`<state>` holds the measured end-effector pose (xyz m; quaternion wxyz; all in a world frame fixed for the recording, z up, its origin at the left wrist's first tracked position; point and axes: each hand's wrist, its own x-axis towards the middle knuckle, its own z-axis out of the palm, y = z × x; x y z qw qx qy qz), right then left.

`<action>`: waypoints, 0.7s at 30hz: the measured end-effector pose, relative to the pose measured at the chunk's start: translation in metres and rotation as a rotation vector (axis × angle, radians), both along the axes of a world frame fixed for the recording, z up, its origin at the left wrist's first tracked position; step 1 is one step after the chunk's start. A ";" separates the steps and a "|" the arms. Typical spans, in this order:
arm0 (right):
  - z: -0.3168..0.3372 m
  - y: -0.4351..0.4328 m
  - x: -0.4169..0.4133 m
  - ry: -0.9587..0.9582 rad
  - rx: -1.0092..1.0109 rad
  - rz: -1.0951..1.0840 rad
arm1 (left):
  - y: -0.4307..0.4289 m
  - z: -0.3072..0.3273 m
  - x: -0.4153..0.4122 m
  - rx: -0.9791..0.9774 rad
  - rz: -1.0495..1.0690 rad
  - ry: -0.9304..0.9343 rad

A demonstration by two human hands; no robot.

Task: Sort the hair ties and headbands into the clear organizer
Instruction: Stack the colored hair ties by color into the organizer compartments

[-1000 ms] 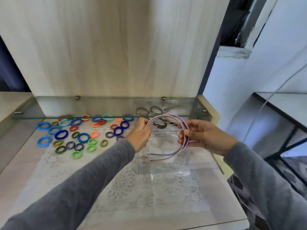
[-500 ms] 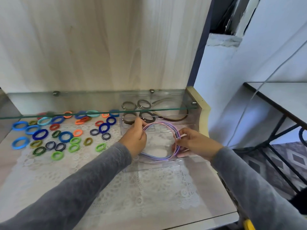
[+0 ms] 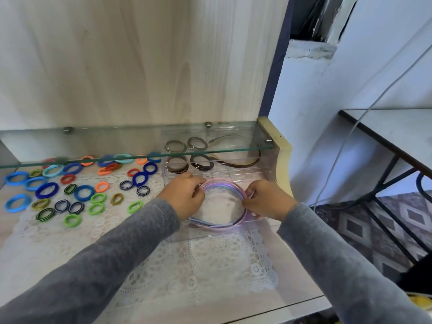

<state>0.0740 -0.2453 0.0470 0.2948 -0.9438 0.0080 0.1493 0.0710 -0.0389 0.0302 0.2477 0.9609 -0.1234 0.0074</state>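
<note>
A bundle of thin pastel headbands (image 3: 221,224), pink, purple and blue, lies in the front compartment of the clear organizer (image 3: 177,238). My left hand (image 3: 184,197) grips the bundle's left side. My right hand (image 3: 268,198) pinches its right side. Several brown hair ties (image 3: 176,166) sit in the organizer's back compartments, next to a brown headband (image 3: 243,162). Many loose hair ties (image 3: 46,190) in blue, green, orange and red are spread on the lace mat to the left.
A glass shelf (image 3: 93,157) runs just above the back of the organizer and the far hair ties. A wooden panel rises behind. The desk's right edge (image 3: 284,155) is beside the organizer. A white cable (image 3: 339,155) hangs at the right.
Both hands have lowered the headband bundle from above the organizer down into its front compartment. The camera view has shifted and moved closer.
</note>
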 end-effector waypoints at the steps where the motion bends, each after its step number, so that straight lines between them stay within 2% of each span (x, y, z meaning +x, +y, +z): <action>1: 0.000 0.000 0.000 -0.007 -0.013 0.005 | 0.000 0.000 0.001 -0.003 0.006 0.015; 5: -0.002 0.000 0.000 -0.037 -0.013 0.003 | 0.002 0.002 0.004 -0.025 0.036 0.046; 10: 0.000 0.000 -0.001 -0.074 0.020 -0.014 | 0.004 0.007 0.004 -0.169 0.116 0.069; 21: 0.004 0.000 -0.001 -0.082 0.211 -0.094 | 0.009 0.015 0.005 -0.269 0.151 0.144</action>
